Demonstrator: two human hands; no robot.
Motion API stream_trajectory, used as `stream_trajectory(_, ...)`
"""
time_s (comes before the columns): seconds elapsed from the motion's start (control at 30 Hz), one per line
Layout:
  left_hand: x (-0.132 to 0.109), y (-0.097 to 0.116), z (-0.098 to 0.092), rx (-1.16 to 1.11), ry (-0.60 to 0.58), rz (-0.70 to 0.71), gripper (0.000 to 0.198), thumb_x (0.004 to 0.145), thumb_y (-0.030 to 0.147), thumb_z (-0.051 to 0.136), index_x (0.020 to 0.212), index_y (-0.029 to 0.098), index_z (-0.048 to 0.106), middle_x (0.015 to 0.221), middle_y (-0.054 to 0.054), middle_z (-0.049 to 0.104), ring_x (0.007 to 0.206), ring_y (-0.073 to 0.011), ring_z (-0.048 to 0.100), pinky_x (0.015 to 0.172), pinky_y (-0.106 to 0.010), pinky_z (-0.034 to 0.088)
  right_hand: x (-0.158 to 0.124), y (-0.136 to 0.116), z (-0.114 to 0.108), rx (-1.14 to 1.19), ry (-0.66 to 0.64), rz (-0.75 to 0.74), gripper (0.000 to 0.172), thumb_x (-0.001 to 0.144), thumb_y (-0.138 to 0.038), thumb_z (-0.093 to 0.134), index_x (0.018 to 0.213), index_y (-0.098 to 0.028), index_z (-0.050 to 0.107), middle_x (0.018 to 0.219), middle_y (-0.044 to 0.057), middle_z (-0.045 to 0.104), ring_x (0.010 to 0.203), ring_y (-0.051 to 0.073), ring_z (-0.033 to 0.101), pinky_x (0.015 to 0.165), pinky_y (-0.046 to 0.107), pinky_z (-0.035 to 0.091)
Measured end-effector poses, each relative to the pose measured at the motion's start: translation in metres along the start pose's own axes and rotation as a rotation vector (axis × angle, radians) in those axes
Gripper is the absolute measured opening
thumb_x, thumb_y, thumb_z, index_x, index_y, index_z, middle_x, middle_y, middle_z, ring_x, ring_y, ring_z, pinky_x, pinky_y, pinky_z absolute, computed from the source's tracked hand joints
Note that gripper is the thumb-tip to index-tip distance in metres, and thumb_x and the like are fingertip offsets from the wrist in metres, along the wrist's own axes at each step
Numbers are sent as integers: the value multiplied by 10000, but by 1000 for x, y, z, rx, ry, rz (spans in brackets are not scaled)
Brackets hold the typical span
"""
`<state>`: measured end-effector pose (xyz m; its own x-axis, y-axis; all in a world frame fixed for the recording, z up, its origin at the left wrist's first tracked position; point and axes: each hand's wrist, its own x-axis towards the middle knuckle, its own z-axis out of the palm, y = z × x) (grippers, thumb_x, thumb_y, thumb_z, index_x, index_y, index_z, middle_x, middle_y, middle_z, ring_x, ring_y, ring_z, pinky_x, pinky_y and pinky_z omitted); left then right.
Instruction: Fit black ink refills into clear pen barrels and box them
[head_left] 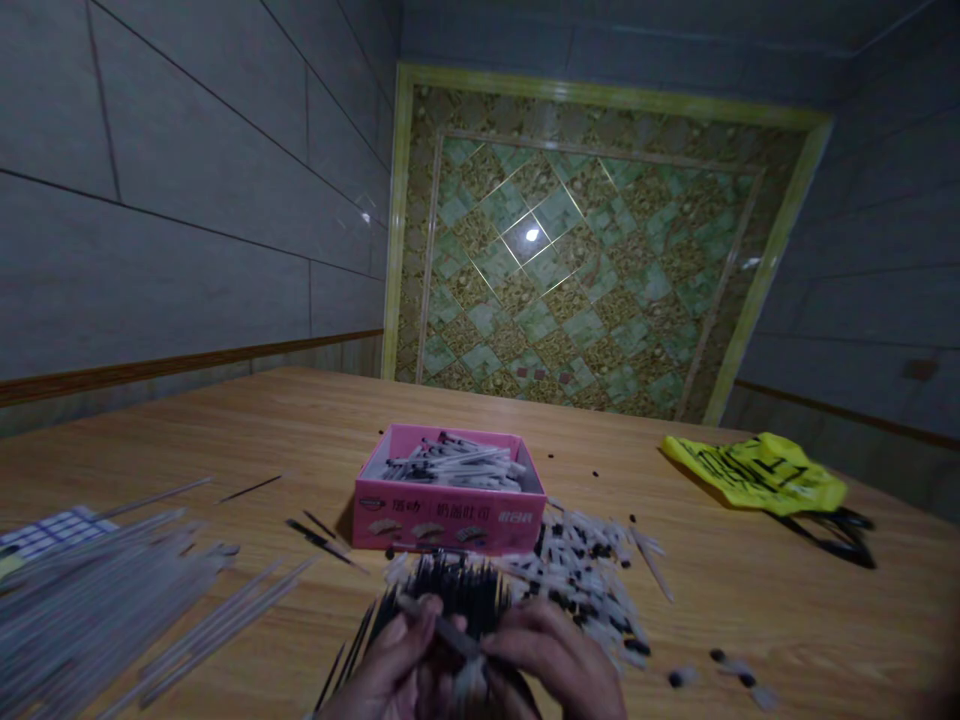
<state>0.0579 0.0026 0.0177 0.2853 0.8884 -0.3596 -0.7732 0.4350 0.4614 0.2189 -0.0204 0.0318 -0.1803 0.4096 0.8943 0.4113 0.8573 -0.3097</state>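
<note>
At the front edge of the view, my left hand (397, 660) pinches a thin grey pen (448, 632) between thumb and fingers. My right hand (559, 655) closes its fingertips on the pen's other end. A blurred whitish piece (471, 680) shows below, between the hands; its kind cannot be made out. Just beyond them lies a bunch of black pen refills (457, 585). To the right is a heap of small translucent and black pen caps (592, 570). Behind stands a pink box (450, 520) holding many white pens with dark ends (457, 462).
Many long see-through tubes (97, 610) lie at the left, beside a blue-and-white checked item (56, 535). A yellow bag (757, 475) with black handles lies on the right of the wooden table (247, 420). A few loose caps (742, 680) lie front right.
</note>
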Motion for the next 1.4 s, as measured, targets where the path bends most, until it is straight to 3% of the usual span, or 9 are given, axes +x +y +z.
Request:
stream_trajectory(0.13, 1, 5, 2, -123, 32, 20, 78, 771, 61, 609, 832, 108, 624, 692, -80, 749, 566, -159, 697, 456, -209, 562, 11, 5, -15, -8, -10, 220, 278, 816, -246, 598, 1093, -225, 608, 876, 57, 642, 731, 169, 618, 607, 227, 493)
stream_trajectory(0.2, 4, 11, 3, -175, 78, 82, 121, 840, 63, 506, 831, 101, 620, 680, -87, 747, 550, -132, 692, 481, -191, 566, 16, 12, -25, -77, 49, 389, 212, 845, -275, 566, 1044, -227, 619, 942, 56, 652, 812, 178, 621, 656, 227, 492)
stream_trajectory(0.3, 9, 17, 1, -178, 136, 154, 178, 859, 36, 452, 802, 91, 611, 653, -94, 740, 539, -120, 689, 496, -174, 568, 21, 31, -39, -209, -54, 540, 170, 874, -298, 508, 937, -207, 637, 907, 56, 655, 795, 183, 616, 641, 237, 471)
stream_trajectory(0.47, 6, 13, 2, -127, 133, 137, 151, 842, 24, 477, 805, 83, 611, 657, -102, 737, 541, -133, 690, 484, -177, 567, 5, 62, -45, -588, -391, 630, 121, 768, -157, 547, 775, -201, 659, 793, 42, 666, 743, 201, 609, 644, 267, 396)
stream_trajectory(0.6, 5, 11, 5, -124, 153, 145, 166, 840, 13, 469, 793, 95, 606, 645, -95, 735, 527, -135, 686, 472, -186, 567, -16, 70, -39, -775, -560, 744, 122, 748, -192, 549, 720, -206, 667, 754, 59, 690, 731, 224, 627, 586, 269, 349)
stream_trajectory(0.93, 11, 8, -2, -77, 141, 159, 142, 814, -9, 501, 805, 93, 600, 668, -97, 735, 545, -138, 688, 489, -190, 569, -19, 65, -30, -864, -642, 810, 138, 689, -210, 583, 784, -193, 681, 819, 91, 709, 803, 253, 645, 635, 283, 379)
stream_trajectory(1.1, 10, 7, 1, -63, 128, 163, 154, 830, -1, 480, 794, 94, 595, 667, -89, 733, 546, -133, 688, 489, -187, 569, -25, 66, -30, -791, -628, 773, 259, 660, -170, 562, 899, -171, 661, 897, 91, 692, 849, 260, 634, 694, 297, 402)
stream_trajectory(1.23, 10, 8, 2, -37, 128, 173, 145, 822, -9, 492, 799, 92, 593, 669, -86, 735, 554, -132, 691, 501, -182, 570, -23, 65, -29, -684, -503, 805, 217, 645, -163, 576, 840, -168, 673, 837, 89, 692, 806, 264, 627, 682, 310, 408)
stream_trajectory(1.4, 10, 4, 2, 81, 102, 211, 93, 769, -9, 576, 785, 82, 587, 684, -114, 737, 563, -137, 688, 528, -189, 571, -13, 55, -14, 55, -188, 877, 91, 680, -206, 601, 709, -156, 672, 693, 56, 689, 698, 218, 630, 638, 281, 453)
